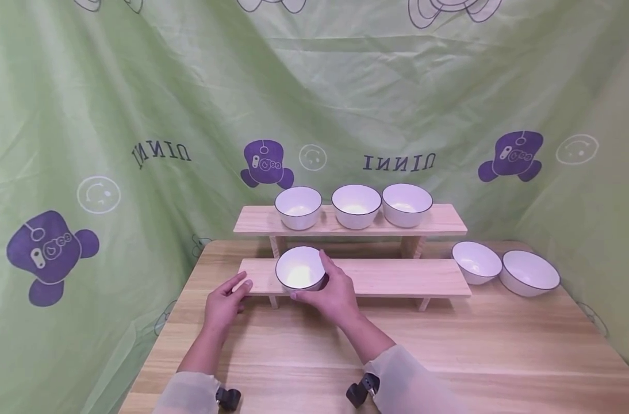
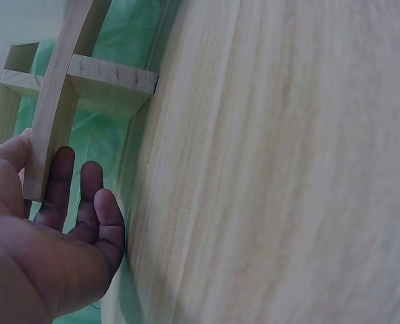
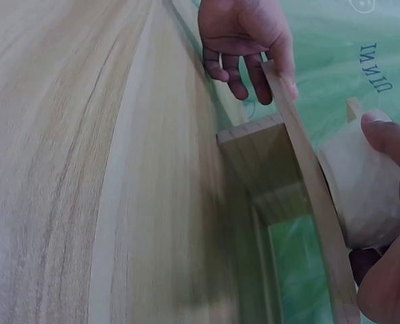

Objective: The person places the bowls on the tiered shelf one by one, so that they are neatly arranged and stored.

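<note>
My right hand (image 1: 337, 293) grips a white bowl (image 1: 300, 265) with a thin dark rim, thumb at the front and fingers around its right side. The bowl stands upright at the left part of the lower wooden shelf (image 1: 397, 277); in the right wrist view its base (image 3: 362, 189) is against the board. At the shelf's left end, my left hand (image 1: 222, 305) pinches the board between thumb and fingers. The left wrist view shows the board's end (image 2: 44, 155) between the thumb and fingers, with other fingers loosely bent below.
Behind, a higher wooden shelf (image 1: 257, 221) carries three similar bowls, the middle one (image 1: 356, 207) close to the right one. On the wooden table (image 1: 501, 345), two more bowls, one nearer (image 1: 530, 275) and one beside it (image 1: 476, 263), sit right of the shelves. A green curtain (image 1: 345, 103) hangs behind.
</note>
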Demonstrator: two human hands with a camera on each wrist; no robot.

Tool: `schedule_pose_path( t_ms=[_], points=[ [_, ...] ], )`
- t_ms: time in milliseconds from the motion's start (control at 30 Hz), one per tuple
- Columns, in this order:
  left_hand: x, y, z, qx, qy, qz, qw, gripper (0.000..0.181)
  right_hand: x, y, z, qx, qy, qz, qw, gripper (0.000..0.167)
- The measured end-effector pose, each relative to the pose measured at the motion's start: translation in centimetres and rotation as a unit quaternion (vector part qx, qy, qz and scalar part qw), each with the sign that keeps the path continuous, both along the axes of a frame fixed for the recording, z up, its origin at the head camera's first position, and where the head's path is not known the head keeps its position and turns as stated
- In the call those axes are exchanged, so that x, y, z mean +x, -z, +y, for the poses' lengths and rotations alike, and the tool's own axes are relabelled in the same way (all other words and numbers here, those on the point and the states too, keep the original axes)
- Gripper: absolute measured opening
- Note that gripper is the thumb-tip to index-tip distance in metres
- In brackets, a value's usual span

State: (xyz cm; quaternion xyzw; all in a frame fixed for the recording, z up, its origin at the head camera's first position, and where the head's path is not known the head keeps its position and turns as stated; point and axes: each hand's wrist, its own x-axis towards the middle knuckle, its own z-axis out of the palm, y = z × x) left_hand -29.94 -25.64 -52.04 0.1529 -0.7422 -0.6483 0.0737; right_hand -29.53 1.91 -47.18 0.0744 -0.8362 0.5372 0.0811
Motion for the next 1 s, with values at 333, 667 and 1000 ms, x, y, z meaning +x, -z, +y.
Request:
schedule_pose_path(
  t_ms=[333,667,1000],
  points=[
    [-0.23,0.07,-0.02,0.002,0.003,0.001,1.0000,0.060,-0.14,-0.08,-0.20,0.024,0.010,0.005,0.9997,0.125],
    [0.09,-0.35,-0.55,-0.002,0.009,0.004,0.9999,0.061,-0.31,-0.19,-0.91,0.048,0.007,0.015,0.9987,0.123],
    [-0.15,0.05,-0.19,0.004,0.010,-0.004,0.9999,0.060,-0.40,0.12,-0.91,0.066,0.017,0.044,0.9967,0.122]
  ],
)
